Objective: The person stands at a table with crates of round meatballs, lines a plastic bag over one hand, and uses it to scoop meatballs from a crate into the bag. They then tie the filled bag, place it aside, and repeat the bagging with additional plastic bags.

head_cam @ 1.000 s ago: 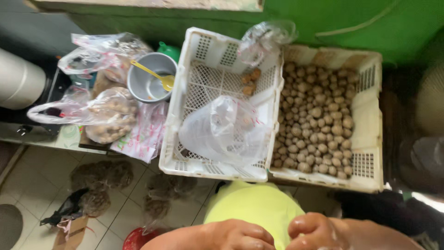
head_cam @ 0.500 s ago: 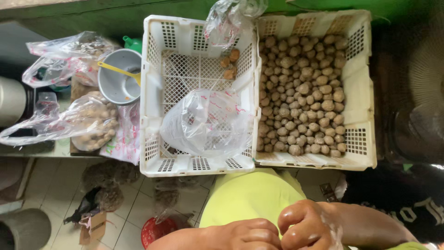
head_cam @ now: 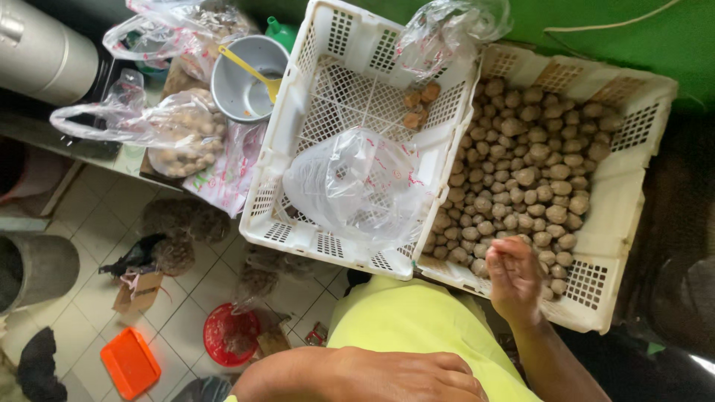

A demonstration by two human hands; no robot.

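- Right hand (head_cam: 514, 279), fingers loosely curled and holding nothing, is hovering over small brown round fruits (head_cam: 521, 175) filling the white plastic crate (head_cam: 633, 186) at frame right.
- Left hand (head_cam: 380, 376) is resting flat, empty, at bottom centre.
- Picking well probably means pinching one fruit from the near edge.

Your right hand (head_cam: 514, 279) hangs over the near corner of the right crate (head_cam: 640, 223), fingers loosely curled just above the brown balls (head_cam: 521, 171); no grip shows. Left of that hand sits the other crate (head_cam: 298, 126), holding a clear bag (head_cam: 357, 186) and a few balls. Your left hand (head_cam: 387, 376) rests palm-down below, on your yellow-clad lap (head_cam: 417, 320).
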